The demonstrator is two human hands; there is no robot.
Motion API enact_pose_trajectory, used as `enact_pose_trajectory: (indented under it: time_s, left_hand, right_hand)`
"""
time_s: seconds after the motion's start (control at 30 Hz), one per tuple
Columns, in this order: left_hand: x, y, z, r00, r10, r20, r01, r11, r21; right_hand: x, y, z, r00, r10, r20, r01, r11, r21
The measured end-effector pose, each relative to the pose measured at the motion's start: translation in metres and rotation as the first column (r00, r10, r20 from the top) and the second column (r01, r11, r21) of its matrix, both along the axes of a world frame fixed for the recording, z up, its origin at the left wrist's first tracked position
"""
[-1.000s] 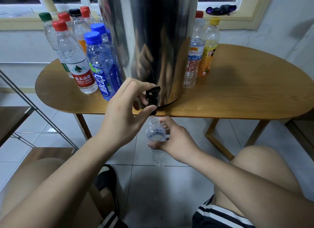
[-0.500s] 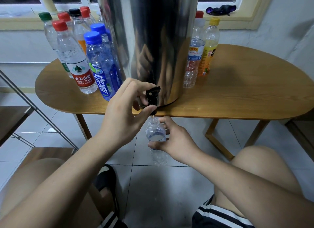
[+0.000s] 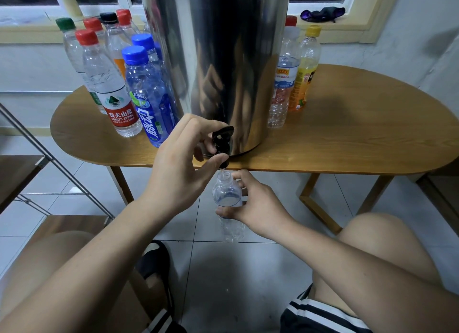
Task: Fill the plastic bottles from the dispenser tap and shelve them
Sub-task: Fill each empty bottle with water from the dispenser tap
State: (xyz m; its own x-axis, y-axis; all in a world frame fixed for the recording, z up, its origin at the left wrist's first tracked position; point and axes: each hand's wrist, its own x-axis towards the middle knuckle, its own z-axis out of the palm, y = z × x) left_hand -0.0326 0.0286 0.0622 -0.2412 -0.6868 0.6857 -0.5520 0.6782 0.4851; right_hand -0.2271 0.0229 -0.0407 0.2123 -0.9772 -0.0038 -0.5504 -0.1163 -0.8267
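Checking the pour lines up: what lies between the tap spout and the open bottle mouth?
In the head view, only a thin stream of water runs from the black tap to the clear bottle.

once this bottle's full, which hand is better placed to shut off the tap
Left. The left hand already grips the black tap, while the right hand holds the open bottle under the spout.

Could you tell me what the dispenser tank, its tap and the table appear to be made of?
Dispenser tank: polished metal, likely stainless steel; it mirrors the room and hands.
Tap: glossy black, probably plastic; moulded shape with soft highlights.
Table: wood or wood-look laminate, matte; visible grain, though solid or veneer cannot be told.
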Motion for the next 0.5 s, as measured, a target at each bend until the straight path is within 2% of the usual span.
enact_pose_trajectory:
  time_s: [0.5]
  left_hand:
    - [-0.0001, 0.0004, 0.0008, 1.0, 0.0, -0.004, 0.0, 1.0, 0.01]
  right_hand:
    - [0.0005, -0.0005, -0.0009, 1.0, 0.008, -0.006, -0.008, 1.0, -0.004]
